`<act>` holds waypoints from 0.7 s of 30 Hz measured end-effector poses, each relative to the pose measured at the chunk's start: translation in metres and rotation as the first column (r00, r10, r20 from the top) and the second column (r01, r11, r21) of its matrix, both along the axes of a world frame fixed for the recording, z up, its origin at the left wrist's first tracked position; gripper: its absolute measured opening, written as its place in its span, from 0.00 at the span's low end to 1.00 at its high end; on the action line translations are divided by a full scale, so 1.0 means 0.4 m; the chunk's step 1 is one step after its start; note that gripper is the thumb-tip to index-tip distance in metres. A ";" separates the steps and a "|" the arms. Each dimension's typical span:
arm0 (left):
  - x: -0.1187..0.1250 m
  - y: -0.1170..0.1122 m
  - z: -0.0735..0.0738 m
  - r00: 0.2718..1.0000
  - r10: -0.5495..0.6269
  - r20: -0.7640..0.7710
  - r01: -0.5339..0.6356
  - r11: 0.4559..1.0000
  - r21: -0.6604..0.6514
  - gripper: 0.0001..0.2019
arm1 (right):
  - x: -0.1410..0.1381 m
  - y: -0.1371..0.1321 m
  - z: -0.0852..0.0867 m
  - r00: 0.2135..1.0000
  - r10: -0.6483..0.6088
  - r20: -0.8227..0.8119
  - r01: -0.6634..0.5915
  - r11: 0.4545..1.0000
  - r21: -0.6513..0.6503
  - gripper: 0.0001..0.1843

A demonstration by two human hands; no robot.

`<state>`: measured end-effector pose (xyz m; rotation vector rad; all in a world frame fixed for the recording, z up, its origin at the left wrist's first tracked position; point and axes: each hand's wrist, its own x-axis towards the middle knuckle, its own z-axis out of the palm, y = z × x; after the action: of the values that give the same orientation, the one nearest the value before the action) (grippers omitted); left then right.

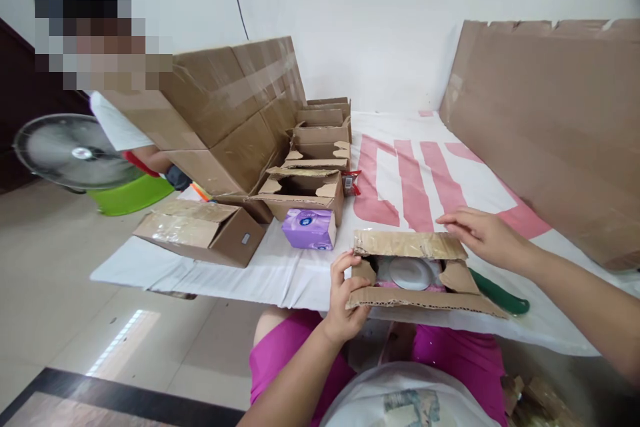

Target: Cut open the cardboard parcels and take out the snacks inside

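Note:
In front of me at the table's near edge sits a small cardboard box [425, 297] with its flaps spread. Inside lies a round white dish-like thing [411, 274], with something pink and white around it. My left hand [346, 297] grips the left end of this box, fingers over the end and thumb along the near flap. My right hand [483, 235] hovers at the far right corner, fingers stretched out to the left above the back flap; whether it touches the cardboard I cannot tell. A dark green handle-like thing [505, 295] sticks out to the right of the box.
A purple tissue pack [309, 229] lies left of the box. Behind it, open cardboard boxes [300, 190] stand in a row, a red packet [351, 182] beside them. Another box [200, 230] is at the left. Tall cardboard panels [545, 127] flank the table; a person and fan [55, 153] are beyond.

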<state>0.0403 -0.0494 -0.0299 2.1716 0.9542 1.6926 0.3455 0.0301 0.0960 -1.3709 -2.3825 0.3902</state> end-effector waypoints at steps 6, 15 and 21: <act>-0.002 -0.003 -0.001 1.000 0.007 -0.008 -0.007 1.000 -0.007 0.11 | -0.149 -0.022 0.018 0.966 0.249 -0.066 -0.253 0.966 -0.059 0.17; -0.004 -0.003 -0.005 1.000 -0.005 -0.009 0.005 1.000 -0.004 0.12 | -0.194 -0.029 0.014 0.961 0.275 0.026 -0.275 0.961 -0.014 0.10; -0.003 0.000 -0.005 1.000 -0.007 -0.008 0.007 1.000 -0.008 0.13 | -0.198 -0.062 -0.008 0.957 0.227 0.183 -0.253 0.958 0.135 0.10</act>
<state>0.0389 -0.0495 -0.0318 2.1755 0.9530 1.6749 0.2664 0.0051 0.0928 -1.0843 -2.6640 0.1508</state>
